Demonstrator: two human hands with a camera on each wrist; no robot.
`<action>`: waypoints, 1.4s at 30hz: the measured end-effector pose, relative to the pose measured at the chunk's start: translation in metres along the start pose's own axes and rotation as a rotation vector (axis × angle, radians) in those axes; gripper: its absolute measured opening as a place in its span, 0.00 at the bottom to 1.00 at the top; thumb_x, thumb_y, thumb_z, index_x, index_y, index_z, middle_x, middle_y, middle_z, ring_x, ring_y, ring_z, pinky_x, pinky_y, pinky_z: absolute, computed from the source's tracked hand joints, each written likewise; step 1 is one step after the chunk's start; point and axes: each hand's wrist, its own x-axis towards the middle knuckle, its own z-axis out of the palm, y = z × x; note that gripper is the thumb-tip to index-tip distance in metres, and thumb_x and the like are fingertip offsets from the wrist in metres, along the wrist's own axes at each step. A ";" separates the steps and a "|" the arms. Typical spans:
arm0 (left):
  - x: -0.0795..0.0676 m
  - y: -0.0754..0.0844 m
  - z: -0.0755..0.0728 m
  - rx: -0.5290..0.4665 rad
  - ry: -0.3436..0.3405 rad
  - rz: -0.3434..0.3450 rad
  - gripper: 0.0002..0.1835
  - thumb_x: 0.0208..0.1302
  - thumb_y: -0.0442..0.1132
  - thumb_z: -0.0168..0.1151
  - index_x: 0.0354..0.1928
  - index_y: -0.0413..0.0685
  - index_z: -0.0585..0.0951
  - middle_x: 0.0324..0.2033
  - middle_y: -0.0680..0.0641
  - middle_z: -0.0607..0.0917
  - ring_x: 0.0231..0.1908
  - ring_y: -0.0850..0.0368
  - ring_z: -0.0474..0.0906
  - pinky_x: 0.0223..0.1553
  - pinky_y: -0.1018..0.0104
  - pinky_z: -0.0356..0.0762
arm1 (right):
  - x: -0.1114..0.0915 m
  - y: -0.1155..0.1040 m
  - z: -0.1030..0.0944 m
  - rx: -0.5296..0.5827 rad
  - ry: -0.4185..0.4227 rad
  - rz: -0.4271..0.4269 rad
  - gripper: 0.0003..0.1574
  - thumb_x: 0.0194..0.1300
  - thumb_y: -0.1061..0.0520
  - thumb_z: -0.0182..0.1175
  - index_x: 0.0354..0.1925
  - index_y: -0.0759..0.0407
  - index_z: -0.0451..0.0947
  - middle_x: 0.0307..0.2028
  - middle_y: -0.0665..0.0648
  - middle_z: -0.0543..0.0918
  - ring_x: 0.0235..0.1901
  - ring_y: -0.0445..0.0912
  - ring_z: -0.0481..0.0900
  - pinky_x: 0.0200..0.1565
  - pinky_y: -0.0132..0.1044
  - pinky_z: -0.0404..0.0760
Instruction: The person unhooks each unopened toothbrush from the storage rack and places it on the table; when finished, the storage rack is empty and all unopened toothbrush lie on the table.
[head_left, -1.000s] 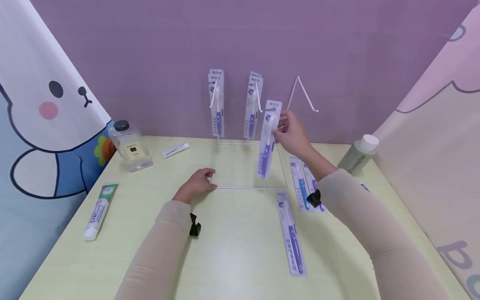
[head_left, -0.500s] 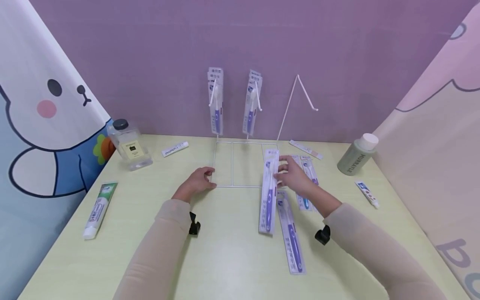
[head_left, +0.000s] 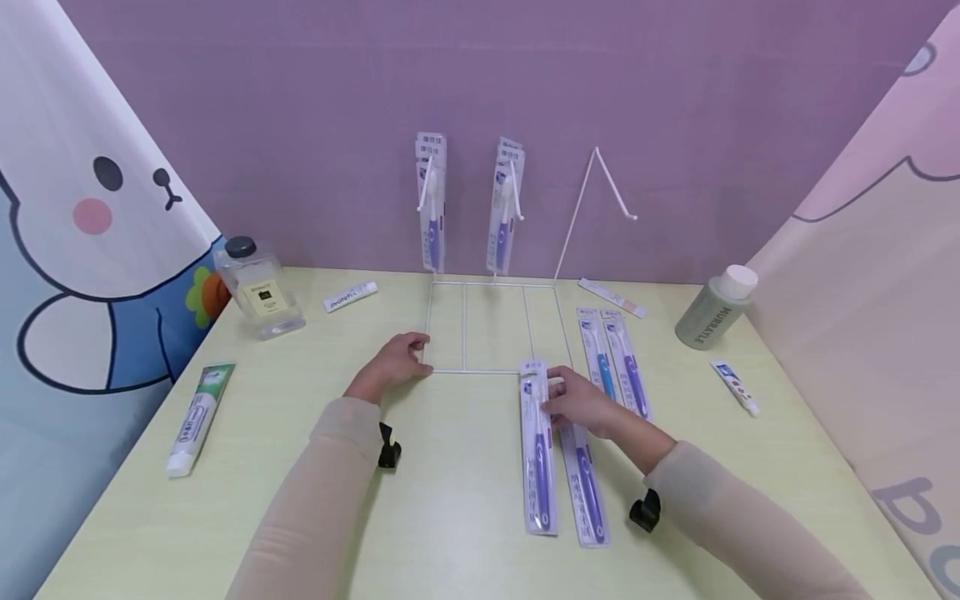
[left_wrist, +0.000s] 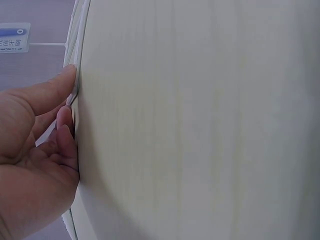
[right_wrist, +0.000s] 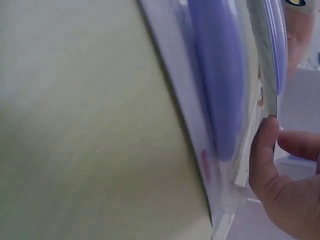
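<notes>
My right hand (head_left: 581, 402) pinches the edge of a packaged purple toothbrush (head_left: 538, 467), low over the table in front of the rack. Another packaged purple toothbrush (head_left: 587, 492) lies just right of it, its top partly hidden by that hand; the right wrist view shows it close up, with the held package (right_wrist: 274, 55) edge-on. With thumb and fingers, my left hand (head_left: 396, 364) holds the front left corner of a white wire display rack (head_left: 483, 372). Toothbrush packs hang on its left hook (head_left: 432, 212) and middle hook (head_left: 502, 212). Its right hook (head_left: 615, 185) is bare.
Two packaged toothbrushes, one blue (head_left: 602, 362) and one purple (head_left: 628, 362), lie right of the rack. Toothpaste tubes (head_left: 201, 421) (head_left: 735, 388) lie at both sides. A clear bottle (head_left: 262, 300) stands back left, a green bottle (head_left: 712, 317) back right, with small boxes (head_left: 611, 298) nearby.
My right hand has brought the purple toothbrush pack from near the right hook down and toward me, low over the table. My left hand has stayed at the rack corner.
</notes>
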 end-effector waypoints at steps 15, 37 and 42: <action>0.002 -0.002 -0.003 0.010 0.017 -0.004 0.32 0.54 0.33 0.64 0.62 0.44 0.65 0.53 0.45 0.68 0.47 0.50 0.67 0.48 0.58 0.66 | 0.003 0.000 0.011 -0.306 0.049 0.049 0.36 0.52 0.69 0.61 0.59 0.72 0.60 0.30 0.60 0.76 0.22 0.49 0.79 0.27 0.38 0.79; -0.001 -0.003 -0.001 -0.030 0.020 0.001 0.32 0.53 0.32 0.64 0.61 0.43 0.65 0.52 0.44 0.68 0.46 0.50 0.66 0.48 0.58 0.66 | 0.033 -0.100 -0.032 -0.541 0.161 -0.160 0.38 0.55 0.55 0.63 0.61 0.61 0.61 0.36 0.57 0.78 0.36 0.52 0.77 0.36 0.40 0.78; 0.003 -0.006 0.002 -0.020 0.019 0.011 0.32 0.53 0.32 0.65 0.61 0.43 0.66 0.52 0.44 0.69 0.46 0.50 0.67 0.48 0.58 0.66 | 0.062 -0.139 -0.043 -0.424 0.312 -0.353 0.31 0.56 0.61 0.61 0.57 0.63 0.64 0.43 0.60 0.75 0.42 0.51 0.73 0.43 0.40 0.74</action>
